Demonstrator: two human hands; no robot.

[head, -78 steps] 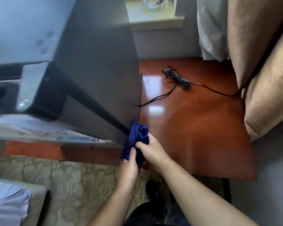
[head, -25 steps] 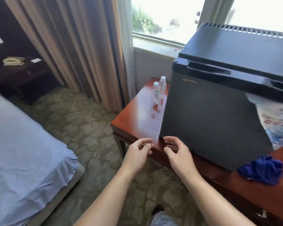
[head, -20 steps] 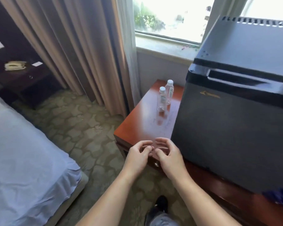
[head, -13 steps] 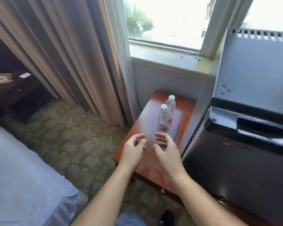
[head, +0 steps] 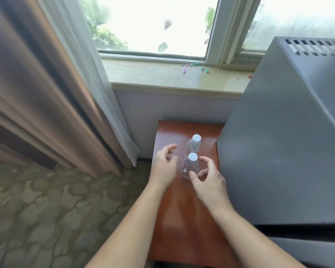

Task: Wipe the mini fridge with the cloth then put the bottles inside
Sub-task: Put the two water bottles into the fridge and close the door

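Observation:
Two small clear bottles with white caps stand upright on the red-brown table (head: 184, 215), the near bottle (head: 190, 165) right in front of the far bottle (head: 195, 145). My left hand (head: 163, 167) hovers open just left of them, fingers curled. My right hand (head: 207, 180) is open around the near bottle's base, thumb and fingers on either side; I cannot tell if they touch it. The grey mini fridge (head: 290, 144) fills the right side, its door shut. The cloth is out of view.
A beige curtain (head: 46, 93) and a sheer one hang at the left, reaching the table's left edge. The window sill (head: 172, 78) carries small coloured bits behind the table. Patterned carpet (head: 46, 219) lies at the lower left.
The blue cloth was left on the table at the fridge's right side. I moved left around the fridge, and both empty hands have reached forward to the two bottles.

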